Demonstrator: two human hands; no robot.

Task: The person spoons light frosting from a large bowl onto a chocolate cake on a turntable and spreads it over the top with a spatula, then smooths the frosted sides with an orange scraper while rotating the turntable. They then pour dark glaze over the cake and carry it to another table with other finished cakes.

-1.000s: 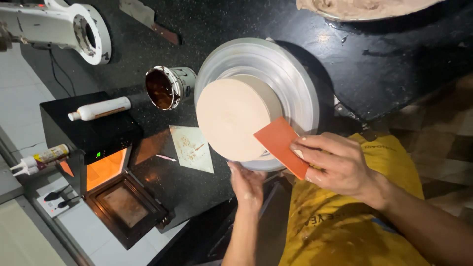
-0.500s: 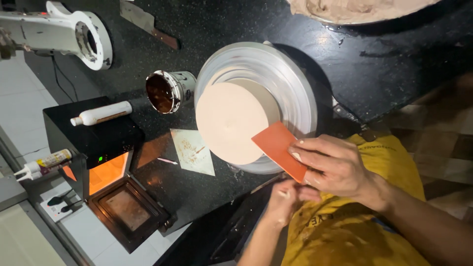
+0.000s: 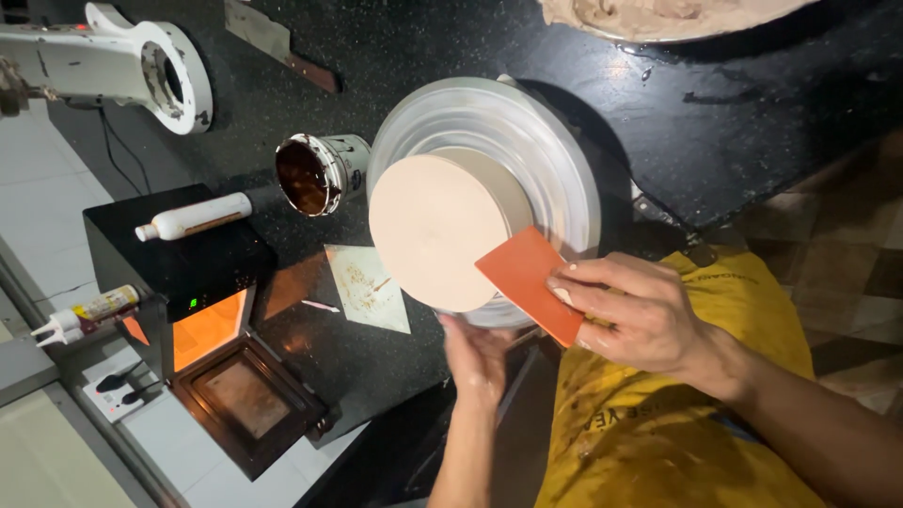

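Nearest the viewer, over the yellow apron (image 3: 658, 423), right hand (image 3: 649, 320) pinches an orange scraper (image 3: 527, 282) between thumb and fingers; grip closed on its near end. Scraper's far edge lies against the side of the cake (image 3: 437, 230), tilted, likely so the flat edge can smooth the icing wall.

Left hand (image 3: 475, 362) sits below the front rim of the turntable (image 3: 555, 160), fingers reaching up toward the rim, holding nothing that shows; it looks placed to turn the plate, though I cannot tell whether it touches.

Cake: pale, round, flat-topped, set on the turntable but toward its left side.

Left of it on the black bench (image 3: 752, 141): a paper square (image 3: 367, 287) with crumbs, then a small oven (image 3: 202, 310), door down, glowing orange, a white bottle (image 3: 193, 218) lying on top.

Further back: an open tin (image 3: 315, 172) on its side, brown inside; a knife (image 3: 277, 42); a white mixer (image 3: 103, 61). Far edge: a bowl (image 3: 668, 19) of brownish cream, near enough for refilling.
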